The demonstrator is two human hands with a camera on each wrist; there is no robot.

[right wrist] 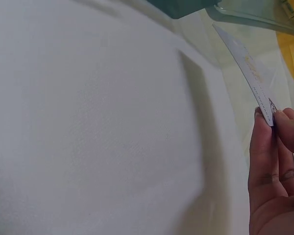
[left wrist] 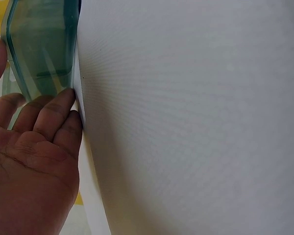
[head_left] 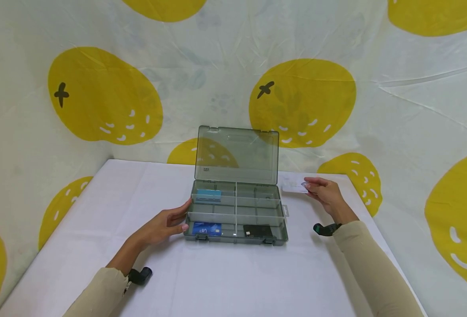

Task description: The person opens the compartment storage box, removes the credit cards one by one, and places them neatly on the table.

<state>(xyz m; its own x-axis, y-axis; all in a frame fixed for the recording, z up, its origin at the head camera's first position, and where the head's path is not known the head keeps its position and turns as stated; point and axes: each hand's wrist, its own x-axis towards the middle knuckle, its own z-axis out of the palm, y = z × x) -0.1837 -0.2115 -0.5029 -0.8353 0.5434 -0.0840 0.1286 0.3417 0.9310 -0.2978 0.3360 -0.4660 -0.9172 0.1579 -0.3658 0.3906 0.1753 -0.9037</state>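
A clear grey compartment box (head_left: 235,241) stands on the table with its lid (head_left: 236,154) raised at the back. My left hand (head_left: 160,226) rests against its left side, fingertips touching the outer wall, as the left wrist view also shows. To the right of the box, my right hand (head_left: 326,194) pinches a pale printed card (head_left: 293,185) between thumb and fingers, tilted in the right wrist view. Inside the box, a light blue card (head_left: 208,196) lies in the back left compartment, a blue VIP card (head_left: 207,229) in the front left, and a black card (head_left: 257,231) in the front right.
A white cloth covers the table (head_left: 233,281). Behind it hangs a pale curtain (head_left: 225,66) printed with big yellow fruit. A small hanging tab (head_left: 285,211) sticks out from the right side of the box. Clear dividers (head_left: 236,218) split the inside.
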